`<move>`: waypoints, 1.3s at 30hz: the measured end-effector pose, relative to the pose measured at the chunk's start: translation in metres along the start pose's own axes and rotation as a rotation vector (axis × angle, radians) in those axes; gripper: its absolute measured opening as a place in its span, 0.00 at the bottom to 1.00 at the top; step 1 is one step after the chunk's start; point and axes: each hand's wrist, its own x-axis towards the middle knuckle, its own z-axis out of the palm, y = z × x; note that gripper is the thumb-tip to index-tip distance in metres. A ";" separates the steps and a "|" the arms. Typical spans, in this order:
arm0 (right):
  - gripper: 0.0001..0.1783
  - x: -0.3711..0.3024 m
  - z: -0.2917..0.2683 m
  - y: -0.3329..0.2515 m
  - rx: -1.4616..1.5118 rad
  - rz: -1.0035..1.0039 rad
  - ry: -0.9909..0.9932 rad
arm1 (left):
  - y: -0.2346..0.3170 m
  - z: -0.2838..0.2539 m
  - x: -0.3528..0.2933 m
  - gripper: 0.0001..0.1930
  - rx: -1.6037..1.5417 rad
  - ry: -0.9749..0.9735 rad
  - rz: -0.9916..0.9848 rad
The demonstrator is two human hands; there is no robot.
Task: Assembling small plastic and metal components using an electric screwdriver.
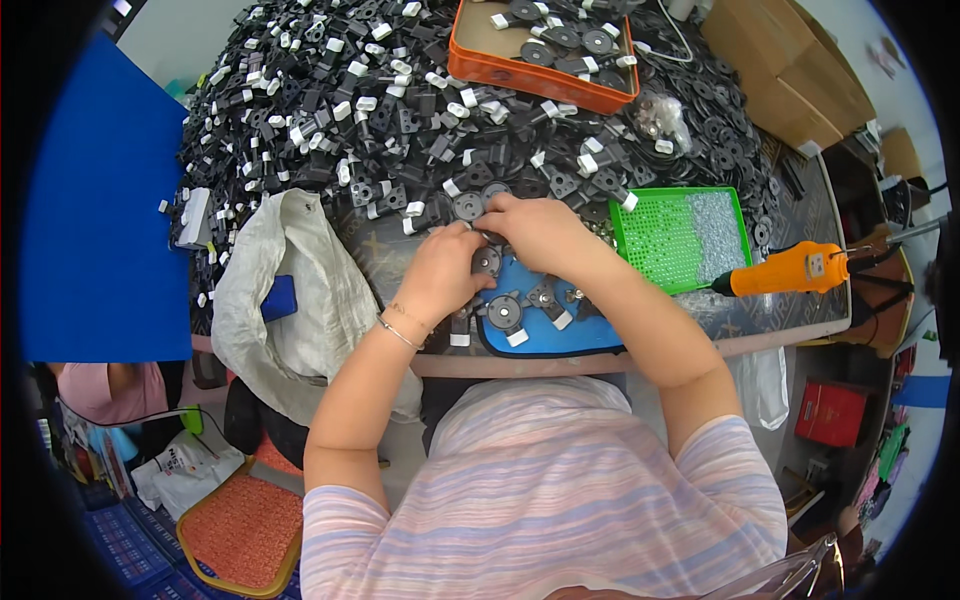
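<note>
My left hand [440,272] is closed, thumb and fingers gripping a round black plastic part [487,262] above the mat's upper left edge. Close against it, my right hand [535,232] has its fingers bent together at the same spot; what lies in its fingertips is hidden. Just beyond them is another round black part [468,206]. On the blue mat [590,335] rest a black disc part with a white tab [505,312] and a black bracket-like part [548,298]. Small metal pieces [575,295] lie beside the bracket.
A large heap of black parts with white ends [330,110] covers the table's far side, with an orange box [545,92] among them. At right are a green perforated tray [660,240] of small silvery pieces and an orange power screwdriver [795,270]. A white sack [245,290] hangs at left.
</note>
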 end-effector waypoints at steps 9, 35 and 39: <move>0.21 0.008 -0.007 0.001 -0.068 -0.003 -0.112 | -0.006 -0.012 -0.021 0.27 -0.104 0.210 -0.042; 0.20 -0.048 0.002 -0.038 0.567 0.055 0.042 | -0.007 0.047 -0.092 0.05 -1.113 0.474 -0.518; 0.16 -0.051 0.006 -0.041 0.454 -0.007 0.041 | -0.012 0.060 -0.083 0.05 -0.588 0.618 -0.323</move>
